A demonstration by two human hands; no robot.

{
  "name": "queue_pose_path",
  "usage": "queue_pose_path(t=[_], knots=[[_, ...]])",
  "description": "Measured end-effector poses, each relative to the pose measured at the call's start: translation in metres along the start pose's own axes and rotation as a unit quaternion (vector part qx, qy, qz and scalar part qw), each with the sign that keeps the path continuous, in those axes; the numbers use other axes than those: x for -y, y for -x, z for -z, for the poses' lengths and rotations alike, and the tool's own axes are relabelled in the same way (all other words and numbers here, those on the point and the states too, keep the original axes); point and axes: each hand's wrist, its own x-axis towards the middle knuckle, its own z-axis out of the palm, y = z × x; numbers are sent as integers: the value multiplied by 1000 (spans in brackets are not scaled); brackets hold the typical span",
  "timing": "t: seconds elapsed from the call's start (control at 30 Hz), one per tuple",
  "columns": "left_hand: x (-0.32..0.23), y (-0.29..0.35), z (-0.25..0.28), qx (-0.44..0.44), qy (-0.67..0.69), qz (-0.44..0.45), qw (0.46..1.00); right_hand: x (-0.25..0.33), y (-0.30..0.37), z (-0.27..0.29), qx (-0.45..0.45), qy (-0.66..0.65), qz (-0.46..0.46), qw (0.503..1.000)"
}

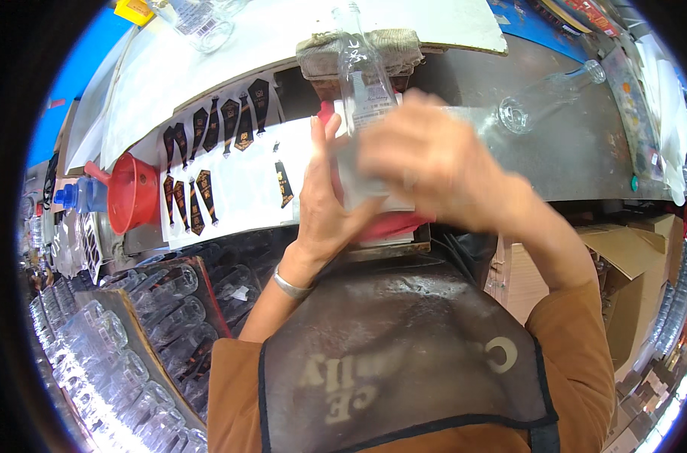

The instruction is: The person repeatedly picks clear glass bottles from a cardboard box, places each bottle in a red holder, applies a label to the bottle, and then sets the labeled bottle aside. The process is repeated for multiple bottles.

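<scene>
A clear glass bottle (364, 79) with pale print lies in front of me, its neck pointing away and resting on a cloth-wrapped support (401, 51). My left hand (319, 192) is cupped round the left side of its lower end, with the thumb near the base. Over the bottle's right side is my right hand (434, 158), fingers curled and smeared by motion; whether it holds anything is hidden. Pink-red cloth (392, 226) shows beneath the hands. To the left, a white sheet (241, 189) carries several dark tie-shaped decals (230, 124).
Another clear bottle (551, 94) lies on the metal tabletop at right. At left are a red plastic dipper (132, 194) and a blue-capped container (86, 195). Racked glass bottles (173, 325) fill the lower left. Open cardboard boxes (623, 257) stand at lower right.
</scene>
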Motion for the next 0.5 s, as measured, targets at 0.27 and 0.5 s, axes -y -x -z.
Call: queue_pose_path(t=[0.27,0.5], knots=[[8,3,4,58,34,25,997,-55,-10,17,-131,-90,-147,976],[11,4,5,76,-5,27,997,-15,28,13,-44,-143,-126,981]])
